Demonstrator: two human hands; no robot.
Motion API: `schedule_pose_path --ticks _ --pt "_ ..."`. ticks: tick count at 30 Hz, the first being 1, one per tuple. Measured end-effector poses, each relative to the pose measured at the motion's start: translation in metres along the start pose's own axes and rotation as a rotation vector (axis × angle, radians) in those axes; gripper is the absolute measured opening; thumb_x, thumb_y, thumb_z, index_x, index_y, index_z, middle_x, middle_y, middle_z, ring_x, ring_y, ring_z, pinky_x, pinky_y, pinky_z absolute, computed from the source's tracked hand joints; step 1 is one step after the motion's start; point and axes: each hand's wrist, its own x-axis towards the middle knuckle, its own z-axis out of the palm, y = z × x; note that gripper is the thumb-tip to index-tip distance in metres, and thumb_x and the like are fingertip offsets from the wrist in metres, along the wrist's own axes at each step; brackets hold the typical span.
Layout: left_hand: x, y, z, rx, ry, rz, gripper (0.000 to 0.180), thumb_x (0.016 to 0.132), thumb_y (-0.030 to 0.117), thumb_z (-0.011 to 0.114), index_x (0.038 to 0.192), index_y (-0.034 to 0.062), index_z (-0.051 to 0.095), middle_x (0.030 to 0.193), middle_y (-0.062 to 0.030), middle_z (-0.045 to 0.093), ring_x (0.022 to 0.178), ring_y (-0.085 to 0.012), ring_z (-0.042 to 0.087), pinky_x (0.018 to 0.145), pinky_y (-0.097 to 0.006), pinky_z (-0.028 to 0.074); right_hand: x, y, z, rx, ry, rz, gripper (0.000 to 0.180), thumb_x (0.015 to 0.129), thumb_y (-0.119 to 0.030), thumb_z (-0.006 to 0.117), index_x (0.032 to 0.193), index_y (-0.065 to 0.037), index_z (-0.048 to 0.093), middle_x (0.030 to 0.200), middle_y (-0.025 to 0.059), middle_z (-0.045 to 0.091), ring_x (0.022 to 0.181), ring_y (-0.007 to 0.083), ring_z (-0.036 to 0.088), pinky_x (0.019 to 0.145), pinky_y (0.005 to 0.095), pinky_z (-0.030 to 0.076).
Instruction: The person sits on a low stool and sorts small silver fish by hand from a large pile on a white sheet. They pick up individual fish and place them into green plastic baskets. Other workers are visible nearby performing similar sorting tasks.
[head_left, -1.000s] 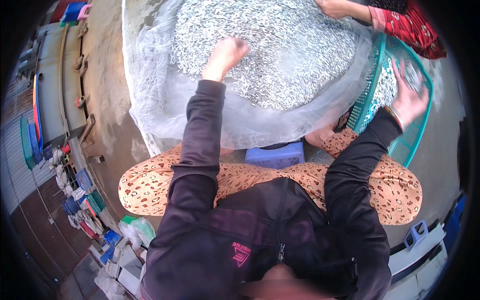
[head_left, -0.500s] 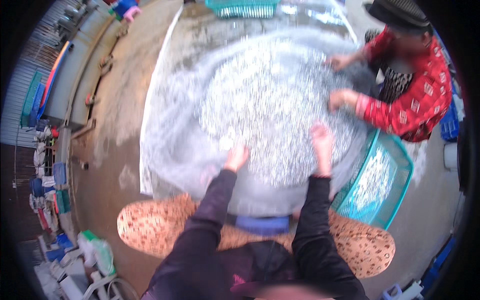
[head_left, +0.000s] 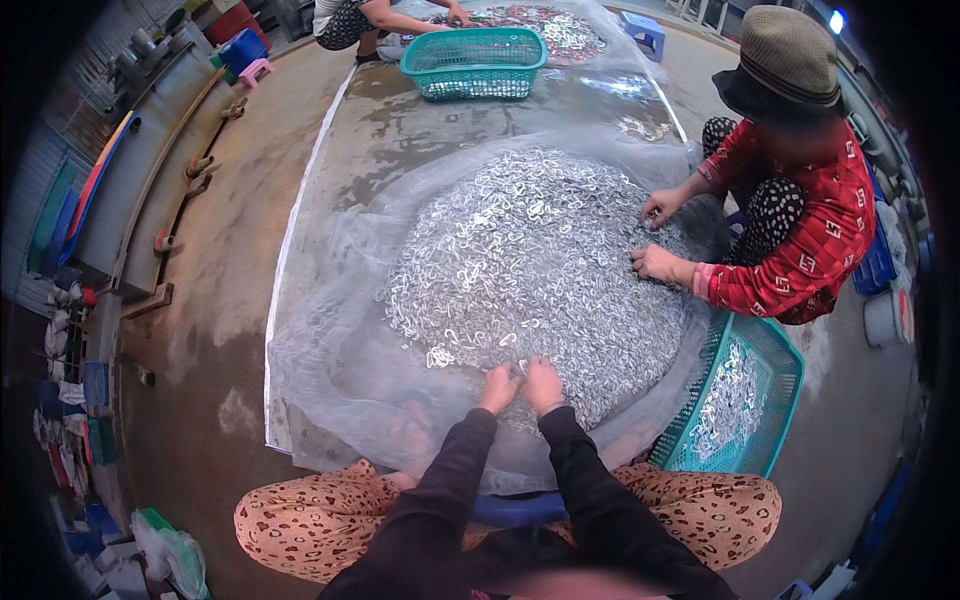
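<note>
A wide heap of small, shiny, silvery curled pieces (head_left: 520,260) lies on a sheer whitish net (head_left: 330,350) in front of me. My left hand (head_left: 500,388) and my right hand (head_left: 543,383) are close together at its near edge. The fingers of both are bent and closed down against the pieces; whatever is between the fingertips is too small to make out. Just left of my left hand sits a little clump of brighter white pieces (head_left: 438,355). At the heap's right side a co-worker in a red patterned shirt (head_left: 820,220) has both hands on the pieces.
A teal basket (head_left: 785,400) with some silvery pieces stands at my right. Another green basket (head_left: 475,65) stands beyond the heap. Farther back, a second person crouches by a reddish and silvery pile (head_left: 545,35). A blue stool (head_left: 643,35) is at the far right.
My hands, apart over the heap before, have come together at its near edge; the right moved left and nearer. The view has tilted up, so the far pile and second person now show.
</note>
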Motion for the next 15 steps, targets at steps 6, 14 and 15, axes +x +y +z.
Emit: schedule_pose_path --ticks 6,14,15 --pt "-0.008 0.041 -0.032 -0.454 -0.210 -0.091 0.058 0.082 0.025 0.065 0.129 0.0003 0.043 0.123 -0.0153 0.052 0.113 -0.0230 0.051 0.085 -0.036 0.047 0.000 0.034 -0.054 0.909 -0.364 0.045 0.059 0.076 -0.014 0.058 0.130 0.005 0.040 0.088 0.0204 0.061 0.062 0.0197 0.063 0.054 0.0332 0.051" --pt "0.007 0.080 -0.081 -0.137 -0.526 -0.103 0.042 0.089 0.031 0.058 0.116 -0.0014 0.054 0.094 -0.0056 0.060 0.074 -0.0118 0.058 0.065 -0.024 0.049 -0.019 0.033 -0.109 1.357 -0.484 0.112 0.021 0.079 -0.002 0.056 0.097 -0.001 0.047 0.089 0.0090 0.053 0.083 0.0235 0.062 0.065 0.0360 0.058" --pt "0.004 0.084 -0.085 -0.228 -0.522 -0.116 0.038 0.089 0.027 0.058 0.114 -0.0016 0.056 0.090 -0.0049 0.060 0.072 -0.0113 0.058 0.064 -0.023 0.049 -0.019 0.030 -0.113 1.365 -0.448 0.151 0.021 0.079 0.000 0.053 0.099 0.000 0.047 0.090 0.0107 0.054 0.082 0.0248 0.062 0.066 0.0359 0.058"
